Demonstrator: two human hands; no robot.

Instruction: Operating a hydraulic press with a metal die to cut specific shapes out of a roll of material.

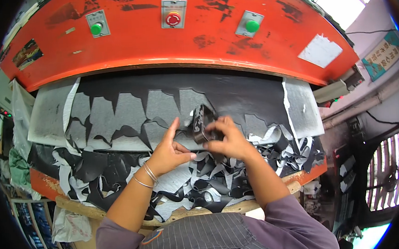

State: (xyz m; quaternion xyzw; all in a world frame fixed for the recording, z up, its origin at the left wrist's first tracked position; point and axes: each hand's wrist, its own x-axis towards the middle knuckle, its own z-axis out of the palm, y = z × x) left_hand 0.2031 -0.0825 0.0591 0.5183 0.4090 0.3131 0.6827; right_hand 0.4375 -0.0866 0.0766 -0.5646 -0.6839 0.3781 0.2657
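Note:
My right hand [227,136] grips a dark metal cutting die [200,123], tilted over the cutting bed, with fingers and thumb around its right side. To its left, my left hand [170,148] is empty, with thumb and index finger spread apart. Both hands are over the near part of a black leather-like sheet [247,92] spread across the bed. A row of cut-out shapes runs along the left half of the sheet, and the pale grey cutting board [48,115] shows through them. The die's lower edge is partly hidden by my right fingers.
An orange press beam [131,46] spans the far side, bearing two green buttons [96,29] and a red emergency stop button [173,19]. Black and grey offcuts [106,171] heap along the near side, behind a wooden rail [81,208]. Plastic bags [71,226] hang at the left.

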